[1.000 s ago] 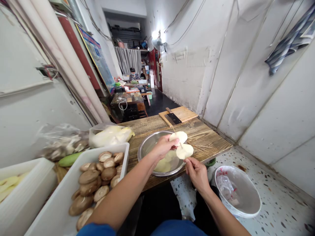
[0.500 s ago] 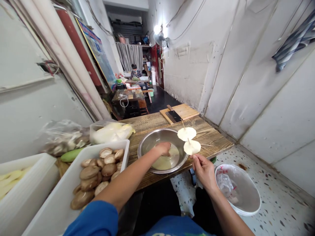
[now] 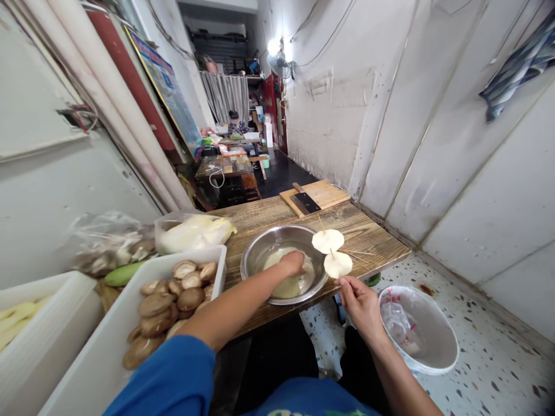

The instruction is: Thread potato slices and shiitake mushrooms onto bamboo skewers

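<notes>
The left hand (image 3: 293,263) has left the pale slices (image 3: 337,264) for the bowl (image 3: 255,252); can't tell its hidden grip; the right hand (image 3: 361,304) pinches the stick (image 3: 320,222).

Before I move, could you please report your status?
Left hand dipped in metal bowl; right hand holds skewer, two potato slices; cleaver clear, beyond bowl.

Scuffed white walls (image 3: 329,115); speckled terrazzo floor (image 3: 489,346) at right; gray pleated curtain (image 3: 225,95) at back; bright lamp (image 3: 274,47) beside a wall fan (image 3: 281,65).
</notes>
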Demonstrator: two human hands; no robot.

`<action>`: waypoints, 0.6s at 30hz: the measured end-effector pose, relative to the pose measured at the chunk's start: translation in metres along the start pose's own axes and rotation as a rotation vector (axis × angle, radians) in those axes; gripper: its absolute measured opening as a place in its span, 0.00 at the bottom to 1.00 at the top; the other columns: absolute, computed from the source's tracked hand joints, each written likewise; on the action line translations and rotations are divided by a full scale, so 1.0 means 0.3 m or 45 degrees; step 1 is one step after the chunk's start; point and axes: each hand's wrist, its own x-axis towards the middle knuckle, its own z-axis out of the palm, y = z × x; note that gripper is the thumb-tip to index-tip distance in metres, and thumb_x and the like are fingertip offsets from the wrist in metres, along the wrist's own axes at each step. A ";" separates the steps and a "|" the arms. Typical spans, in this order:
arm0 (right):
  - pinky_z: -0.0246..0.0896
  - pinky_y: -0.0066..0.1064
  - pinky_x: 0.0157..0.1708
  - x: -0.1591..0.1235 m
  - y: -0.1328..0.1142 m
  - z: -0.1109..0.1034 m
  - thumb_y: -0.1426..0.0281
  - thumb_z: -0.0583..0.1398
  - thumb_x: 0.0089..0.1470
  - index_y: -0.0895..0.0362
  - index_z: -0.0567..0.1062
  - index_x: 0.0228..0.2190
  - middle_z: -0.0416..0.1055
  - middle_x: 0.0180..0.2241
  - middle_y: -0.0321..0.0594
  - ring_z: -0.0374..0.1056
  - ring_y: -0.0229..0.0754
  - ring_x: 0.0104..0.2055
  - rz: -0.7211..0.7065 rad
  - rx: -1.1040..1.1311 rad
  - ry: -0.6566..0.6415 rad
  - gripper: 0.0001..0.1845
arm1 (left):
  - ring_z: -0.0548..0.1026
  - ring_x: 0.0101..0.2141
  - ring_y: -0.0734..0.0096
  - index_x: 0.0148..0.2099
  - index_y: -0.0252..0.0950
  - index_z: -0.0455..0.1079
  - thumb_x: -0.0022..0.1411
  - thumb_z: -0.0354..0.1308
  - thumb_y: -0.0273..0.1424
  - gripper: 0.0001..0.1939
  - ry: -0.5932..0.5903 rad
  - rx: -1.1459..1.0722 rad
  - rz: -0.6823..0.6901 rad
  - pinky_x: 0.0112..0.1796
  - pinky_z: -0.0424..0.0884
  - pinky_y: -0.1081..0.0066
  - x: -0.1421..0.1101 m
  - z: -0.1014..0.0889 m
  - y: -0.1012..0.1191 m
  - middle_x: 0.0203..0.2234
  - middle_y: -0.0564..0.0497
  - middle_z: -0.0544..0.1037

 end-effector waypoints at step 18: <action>0.44 0.25 0.18 -0.030 0.004 -0.043 0.56 0.54 0.58 0.59 0.71 0.30 0.55 0.15 0.28 0.49 0.33 0.17 0.088 -0.039 -0.049 0.18 | 0.70 0.22 0.75 0.26 0.32 0.71 0.46 0.67 0.26 0.07 -0.282 -0.778 -0.329 0.26 0.69 0.74 -0.001 -0.113 0.011 0.21 0.50 0.74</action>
